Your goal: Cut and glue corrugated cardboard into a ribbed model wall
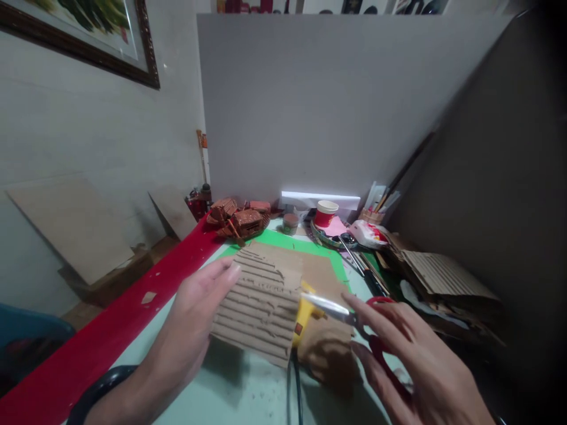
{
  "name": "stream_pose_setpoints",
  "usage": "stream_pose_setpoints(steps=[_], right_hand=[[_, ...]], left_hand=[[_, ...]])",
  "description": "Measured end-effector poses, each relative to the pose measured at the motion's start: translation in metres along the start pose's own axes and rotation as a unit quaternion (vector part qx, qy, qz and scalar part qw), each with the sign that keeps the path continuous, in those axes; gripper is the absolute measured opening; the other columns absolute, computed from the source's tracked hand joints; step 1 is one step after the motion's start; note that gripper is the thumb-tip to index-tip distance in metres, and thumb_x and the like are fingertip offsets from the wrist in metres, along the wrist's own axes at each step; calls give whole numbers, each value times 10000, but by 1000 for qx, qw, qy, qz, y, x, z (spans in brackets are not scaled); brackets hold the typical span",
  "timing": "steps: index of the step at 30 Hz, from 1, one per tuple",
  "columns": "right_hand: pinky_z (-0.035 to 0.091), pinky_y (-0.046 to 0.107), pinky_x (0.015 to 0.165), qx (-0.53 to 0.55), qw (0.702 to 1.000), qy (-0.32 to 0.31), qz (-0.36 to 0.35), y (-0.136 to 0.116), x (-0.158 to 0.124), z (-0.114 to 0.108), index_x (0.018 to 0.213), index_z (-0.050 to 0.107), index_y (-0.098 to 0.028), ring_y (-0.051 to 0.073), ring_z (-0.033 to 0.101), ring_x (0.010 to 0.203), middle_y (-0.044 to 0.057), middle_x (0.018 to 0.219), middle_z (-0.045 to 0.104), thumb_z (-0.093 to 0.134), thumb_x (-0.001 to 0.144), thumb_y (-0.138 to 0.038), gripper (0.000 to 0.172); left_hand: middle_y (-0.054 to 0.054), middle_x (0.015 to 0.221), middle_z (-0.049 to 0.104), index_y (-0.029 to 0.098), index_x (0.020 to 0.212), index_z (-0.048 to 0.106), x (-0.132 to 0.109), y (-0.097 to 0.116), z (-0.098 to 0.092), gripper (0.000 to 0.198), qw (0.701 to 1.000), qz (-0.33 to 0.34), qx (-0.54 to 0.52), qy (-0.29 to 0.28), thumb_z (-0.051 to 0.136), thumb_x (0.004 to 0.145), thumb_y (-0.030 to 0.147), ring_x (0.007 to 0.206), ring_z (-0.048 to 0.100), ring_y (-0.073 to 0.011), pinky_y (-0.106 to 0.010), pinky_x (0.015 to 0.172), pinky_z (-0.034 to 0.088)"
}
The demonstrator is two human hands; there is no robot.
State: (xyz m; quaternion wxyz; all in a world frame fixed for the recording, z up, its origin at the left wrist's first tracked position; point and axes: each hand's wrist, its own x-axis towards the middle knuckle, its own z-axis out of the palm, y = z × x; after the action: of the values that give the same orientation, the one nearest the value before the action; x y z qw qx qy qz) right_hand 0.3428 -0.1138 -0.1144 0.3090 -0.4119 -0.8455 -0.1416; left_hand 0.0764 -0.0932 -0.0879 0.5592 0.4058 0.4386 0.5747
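Note:
My left hand [197,310] pinches the left edge of a corrugated cardboard piece [259,310], its ridges bared and facing up. In my right hand [416,354] is a pair of scissors [331,307] with red handles, fingers in the loops and the blades pointing left near the cardboard's right edge. Whether the blades touch the cardboard I cannot tell. Partly hidden behind that edge lies a yellow glue gun [302,321], its dark cord running toward me. Beneath it is a flat brown cardboard sheet [330,342].
Brown model boats [245,224] stand at the back left beside a red strip [146,313]. At the back are a small jar [290,222] and a red paper cup [325,215] on a tray. Cardboard scraps [447,274] pile up on the right. A grey panel [332,106] rises behind.

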Motion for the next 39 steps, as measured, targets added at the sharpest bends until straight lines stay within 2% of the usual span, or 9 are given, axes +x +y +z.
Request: stream_pose_setpoints(steps=[3, 7, 11, 16, 21, 25, 28, 32, 39], right_hand=[[541, 305, 679, -39, 998, 7, -53, -3, 1, -2, 1446, 478, -186, 216, 603, 860, 104, 970, 579, 547, 903, -163, 548], [493, 365, 693, -104, 993, 10, -51, -4, -2, 0, 1441, 503, -194, 242, 569, 842, 115, 975, 592, 606, 884, -194, 567], [446, 386, 716, -139, 989, 28, -47, -6, -5, 4, 1459, 489, -209, 252, 554, 838, 111, 969, 604, 640, 885, -239, 594], [421, 385, 697, -156, 985, 47, -59, -13, -5, 7, 1457, 496, -215, 253, 545, 793, 102, 923, 615, 620, 909, -287, 566], [481, 380, 696, -121, 992, 17, -29, -18, -5, 8, 1465, 478, -193, 256, 556, 821, 115, 960, 617, 596, 915, -249, 565], [540, 366, 666, -70, 996, 39, 40, -12, -3, 9, 1425, 498, -178, 242, 615, 827, 116, 961, 599, 526, 960, -280, 478], [544, 324, 524, -92, 989, 28, 110, -1, -4, 12, 1237, 619, -172, 219, 663, 704, 99, 882, 603, 462, 990, -374, 356], [559, 378, 477, -90, 982, -84, 140, 6, -8, 20, 906, 664, -214, 233, 651, 588, 43, 706, 576, 454, 974, -411, 296], [596, 350, 544, -25, 985, -87, 148, 5, -7, 14, 948, 650, -227, 199, 670, 636, 54, 797, 610, 418, 994, -369, 275]], left_hand=[[-50, 1217, 745, 216, 1122, 725, -1, -3, -4, 296, 999, 23, 25, 5, 616, 934, 417, 1021, 700, -209, -215, 664, 541], [-38, 1290, 709, 251, 1191, 693, -4, -7, -8, 282, 999, 30, 37, -9, 584, 959, 368, 1095, 676, -222, -233, 708, 553], [-72, 1248, 729, 219, 1139, 715, -5, -7, -3, 322, 999, 16, 32, 29, 629, 917, 436, 1073, 690, -252, -241, 660, 563], [-55, 1201, 753, 229, 1098, 732, -5, -8, 5, 251, 999, 17, 33, 39, 672, 888, 353, 1069, 693, -252, -233, 644, 556], [-59, 1154, 771, 233, 1082, 747, -10, -13, 5, 279, 999, 2, 49, 21, 646, 902, 420, 1025, 714, -256, -266, 681, 562], [-65, 1133, 779, 230, 1096, 748, -12, -13, 5, 311, 998, -5, 58, 8, 652, 896, 448, 994, 726, -253, -264, 667, 560], [-68, 1142, 776, 226, 1080, 753, -13, -12, 5, 332, 998, 0, 56, 21, 645, 894, 479, 971, 731, -251, -259, 636, 561], [-60, 1104, 787, 235, 1088, 757, -13, -14, 6, 299, 998, 4, 59, 22, 669, 886, 436, 967, 731, -248, -251, 656, 567], [-76, 1089, 792, 228, 1090, 756, -15, -15, 7, 290, 998, 1, 48, 32, 697, 859, 393, 988, 731, -268, -265, 660, 590]])
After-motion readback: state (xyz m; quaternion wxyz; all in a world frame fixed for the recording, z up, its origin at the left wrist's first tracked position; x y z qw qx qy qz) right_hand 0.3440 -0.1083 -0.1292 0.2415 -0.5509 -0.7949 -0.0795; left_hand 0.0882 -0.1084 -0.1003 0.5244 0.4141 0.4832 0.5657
